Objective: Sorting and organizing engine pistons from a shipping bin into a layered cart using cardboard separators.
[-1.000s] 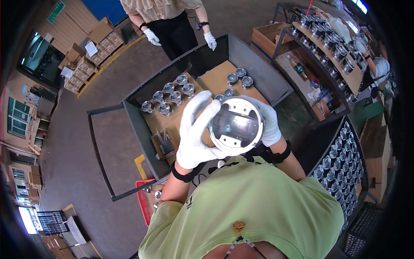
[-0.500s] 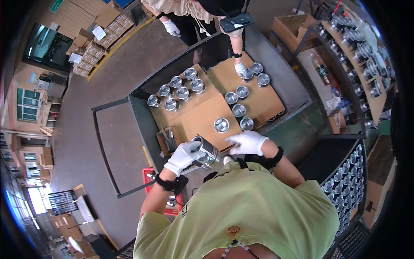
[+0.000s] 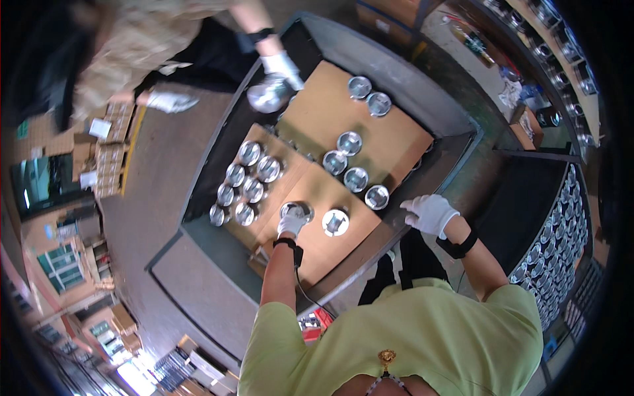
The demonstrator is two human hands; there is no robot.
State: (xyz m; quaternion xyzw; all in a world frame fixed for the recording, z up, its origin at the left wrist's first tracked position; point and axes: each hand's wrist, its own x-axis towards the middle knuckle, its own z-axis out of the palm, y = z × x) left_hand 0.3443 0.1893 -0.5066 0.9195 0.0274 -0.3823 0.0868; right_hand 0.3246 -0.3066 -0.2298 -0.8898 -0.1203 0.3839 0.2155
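Observation:
My gloved left hand grips a metal engine piston from above, on the cardboard sheet in a large metal bin. Just right of it stands a single piston, apart from my fingers. My gloved right hand hovers over the bin's near right edge, holding nothing, its fingers loosely apart. The closest piece to it is a piston at the cardboard's corner. Several pistons stand grouped on the left of the sheet, and several more on the right-hand sheet.
Across the bin, a co-worker's gloved hand holds a blurred piston above the far edge. The bin's raised metal wall surrounds the sheets. At right stands a rack of many pistons; a shelf with more parts is beyond.
My left hand has lowered its piston from near my body onto the cardboard. My right hand has moved right. The co-worker has shifted left and lifted a piston; the view has turned.

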